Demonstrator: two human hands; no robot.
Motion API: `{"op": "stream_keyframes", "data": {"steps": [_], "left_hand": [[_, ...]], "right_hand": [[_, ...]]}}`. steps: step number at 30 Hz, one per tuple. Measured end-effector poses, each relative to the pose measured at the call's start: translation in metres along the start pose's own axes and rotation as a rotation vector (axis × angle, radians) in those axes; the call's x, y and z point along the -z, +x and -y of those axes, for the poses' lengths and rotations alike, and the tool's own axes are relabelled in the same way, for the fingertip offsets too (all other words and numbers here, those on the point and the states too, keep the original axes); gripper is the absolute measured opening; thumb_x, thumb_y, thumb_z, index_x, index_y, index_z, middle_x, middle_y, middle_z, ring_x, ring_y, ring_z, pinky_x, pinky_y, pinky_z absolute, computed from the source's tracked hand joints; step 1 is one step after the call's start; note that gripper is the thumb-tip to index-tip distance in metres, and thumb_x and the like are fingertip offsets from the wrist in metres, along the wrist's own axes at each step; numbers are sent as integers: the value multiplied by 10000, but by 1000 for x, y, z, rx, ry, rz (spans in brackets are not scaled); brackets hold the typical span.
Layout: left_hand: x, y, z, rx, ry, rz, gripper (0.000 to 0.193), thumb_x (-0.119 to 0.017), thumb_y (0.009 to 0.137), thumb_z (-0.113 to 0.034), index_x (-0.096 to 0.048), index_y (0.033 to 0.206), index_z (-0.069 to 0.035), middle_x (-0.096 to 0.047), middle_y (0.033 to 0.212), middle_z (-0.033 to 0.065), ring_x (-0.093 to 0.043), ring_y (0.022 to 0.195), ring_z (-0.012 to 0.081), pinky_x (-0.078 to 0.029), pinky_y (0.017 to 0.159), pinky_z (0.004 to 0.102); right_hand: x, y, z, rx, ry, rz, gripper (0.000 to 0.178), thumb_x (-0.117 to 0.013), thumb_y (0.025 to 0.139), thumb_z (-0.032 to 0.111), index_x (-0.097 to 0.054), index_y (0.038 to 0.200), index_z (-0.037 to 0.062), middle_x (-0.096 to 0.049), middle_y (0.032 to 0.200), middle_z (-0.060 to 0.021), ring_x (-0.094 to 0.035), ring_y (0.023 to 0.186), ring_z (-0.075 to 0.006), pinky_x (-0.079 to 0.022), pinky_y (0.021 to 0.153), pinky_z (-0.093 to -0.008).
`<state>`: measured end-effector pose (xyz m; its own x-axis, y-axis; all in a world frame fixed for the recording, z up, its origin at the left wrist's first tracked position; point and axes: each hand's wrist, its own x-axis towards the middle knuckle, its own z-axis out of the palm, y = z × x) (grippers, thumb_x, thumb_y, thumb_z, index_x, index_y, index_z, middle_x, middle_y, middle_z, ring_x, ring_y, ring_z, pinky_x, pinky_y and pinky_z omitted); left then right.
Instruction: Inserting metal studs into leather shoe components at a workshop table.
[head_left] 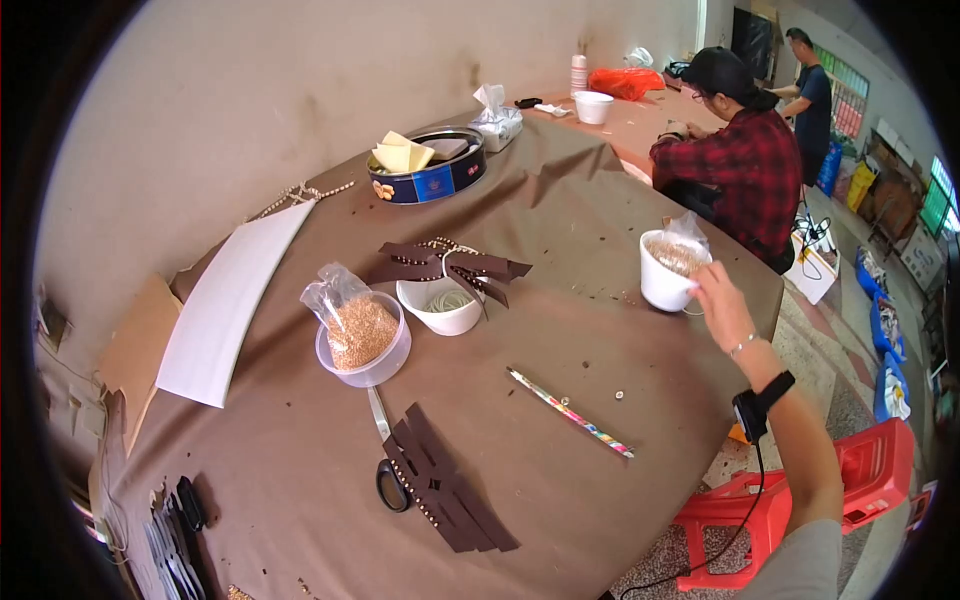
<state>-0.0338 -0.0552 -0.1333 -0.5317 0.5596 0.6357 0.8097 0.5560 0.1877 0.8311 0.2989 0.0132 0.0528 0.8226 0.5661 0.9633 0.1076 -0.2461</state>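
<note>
"What's at the left?"
"A smooth white sheet (235, 310), then a round translucent tub (388, 368) with a crinkled bag of coppery beads (360, 335). Flat, slitted dark strips (450, 490), edged with studs, hide part of the scissors (379, 413)."
"Further right?"
"A slim multicoloured stick (571, 412), then a white cup (660, 288) holding beads and crumpled film. The right hand (722, 305) meets its right rim, fingers bent close together; I can't tell whether they grip."
"Left hand?"
"Out of view, fingers unknown."
</note>
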Motion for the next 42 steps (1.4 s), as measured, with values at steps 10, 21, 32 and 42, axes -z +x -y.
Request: {"op": "stream_keyframes", "data": {"steps": [10, 21, 32, 42], "left_hand": [[-11, 7, -12, -10, -92, -5, 371, -495, 950, -296, -584, 1199, -35, -521, 1227, 249, -481, 1129, 398, -395, 949, 493], [32, -15, 11, 42, -73, -20, 369, -496, 950, -293, -583, 1201, -37, -518, 1233, 249, -479, 1132, 397, -382, 966, 491], [119, -96, 88, 332, -42, -25, 424, -470, 949, -303, -491, 1309, -78, -432, 1358, 195, -366, 1261, 354, -236, 1070, 501], [115, -94, 53, 388, -1, 48, 456, -329, 976, -302, -448, 1334, -45, -328, 1435, 180, -235, 1361, 313, -160, 1114, 425]], "right_hand": [[11, -42, 40, -26, -49, -114, 522, -784, 677, 213, -461, 1059, 64, -407, 1204, -160, -469, 1117, -352, -424, 905, -413], [-24, 35, 20, -319, 13, 275, 872, -743, 566, 654, -576, 1096, -17, -365, 1332, -323, -261, 1330, -415, -290, 1066, -441], [-4, 16, -12, -914, 582, 439, 626, -710, 731, 540, -514, 1170, 138, -626, 865, -9, -580, 665, -103, -484, 544, -230], [-36, 1, -98, -1031, 995, 275, 315, -586, 899, 372, -591, 1068, 106, -618, 784, 10, -503, 502, -61, -416, 407, -151]]}}
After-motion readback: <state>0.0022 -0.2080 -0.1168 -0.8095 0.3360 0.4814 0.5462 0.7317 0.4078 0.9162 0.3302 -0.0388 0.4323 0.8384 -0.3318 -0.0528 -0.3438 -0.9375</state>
